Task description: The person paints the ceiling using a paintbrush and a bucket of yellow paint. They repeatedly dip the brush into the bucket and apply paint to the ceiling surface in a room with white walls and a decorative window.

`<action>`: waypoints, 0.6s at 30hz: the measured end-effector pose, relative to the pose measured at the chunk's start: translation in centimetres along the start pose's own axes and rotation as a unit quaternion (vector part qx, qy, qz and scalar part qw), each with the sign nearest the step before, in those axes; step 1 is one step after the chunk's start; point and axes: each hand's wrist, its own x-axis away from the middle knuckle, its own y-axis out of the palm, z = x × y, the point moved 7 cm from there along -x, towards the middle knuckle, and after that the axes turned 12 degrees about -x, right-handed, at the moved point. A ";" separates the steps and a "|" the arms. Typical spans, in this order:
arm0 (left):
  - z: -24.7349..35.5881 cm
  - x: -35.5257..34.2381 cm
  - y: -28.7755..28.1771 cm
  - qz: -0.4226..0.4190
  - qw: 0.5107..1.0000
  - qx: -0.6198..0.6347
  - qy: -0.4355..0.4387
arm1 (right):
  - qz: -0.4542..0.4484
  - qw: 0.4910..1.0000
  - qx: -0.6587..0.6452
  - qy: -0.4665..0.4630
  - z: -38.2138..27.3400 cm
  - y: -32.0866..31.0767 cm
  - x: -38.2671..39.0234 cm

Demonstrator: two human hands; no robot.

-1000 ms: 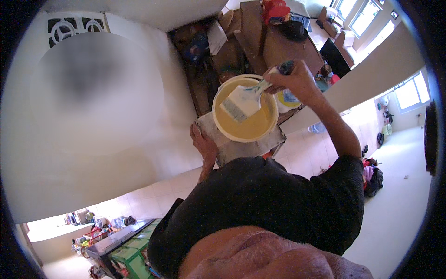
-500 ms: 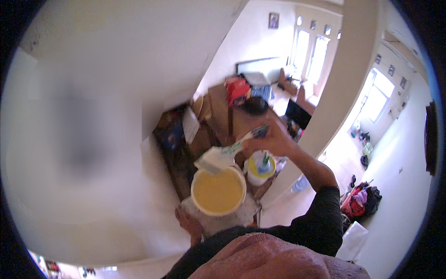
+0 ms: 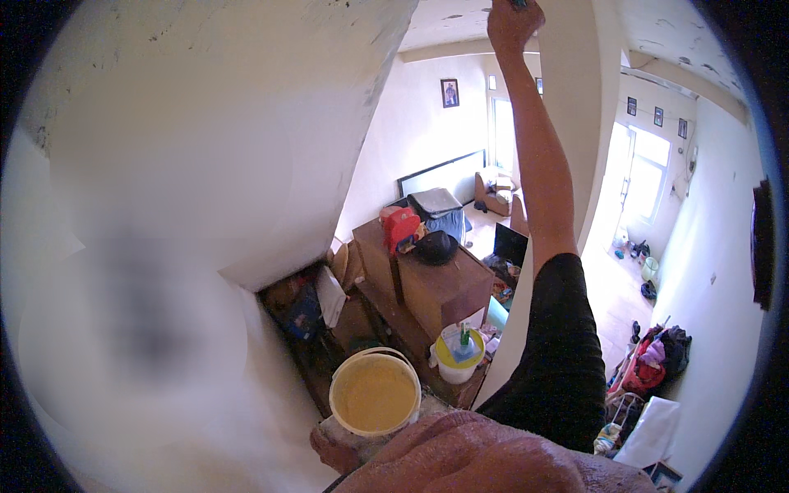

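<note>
My right hand (image 3: 515,25) is raised to the top edge of the view, closed around a tool of which only a bit of green handle shows; its head is out of view. Low in the middle, a white bucket (image 3: 334,404) holds a yellowish-tan liquid, its handle lying against the far rim. The bucket stands on a pale, splattered board (image 3: 362,444), mostly hidden by my head. Just left of the bucket, my left hand (image 3: 333,449) is curled at the board's edge, partly hidden.
A white tub with a yellow rim (image 3: 460,353) stands on brown furniture (image 3: 444,287). A black hat (image 3: 436,247) and a red bag (image 3: 400,228) lie on top. A sloping white wall (image 3: 246,123) rises at left, a pillar (image 3: 567,57) at right. Bags (image 3: 645,370) are piled along the right wall.
My right hand has swung up from above the bucket to the top of the view, carrying a flat white tool with a green handle. My left hand stays beside the bucket.
</note>
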 end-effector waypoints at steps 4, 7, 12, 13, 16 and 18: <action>0.1 -0.2 0.2 -0.001 1.000 -0.016 -0.017 | 0.001 0.999 0.049 -0.017 2.9 2.2 -1.2; 0.6 -0.4 1.1 -0.008 1.000 -0.010 -0.014 | -0.039 0.975 0.154 -0.155 4.0 3.3 -0.5; 0.2 -0.5 0.5 0.001 0.999 -0.028 -0.030 | -0.111 0.989 0.093 0.009 5.5 2.1 5.2; 0.3 -0.6 0.6 0.001 0.999 -0.029 -0.029 | -0.123 0.989 0.077 0.019 5.6 1.4 5.0; 0.1 -0.4 0.4 0.001 0.999 -0.034 -0.030 | -0.158 0.981 0.110 0.031 6.1 1.1 1.8; 0.6 -0.6 0.9 -0.005 0.999 -0.028 -0.024 | -0.153 0.971 0.133 -0.124 6.1 1.6 -3.3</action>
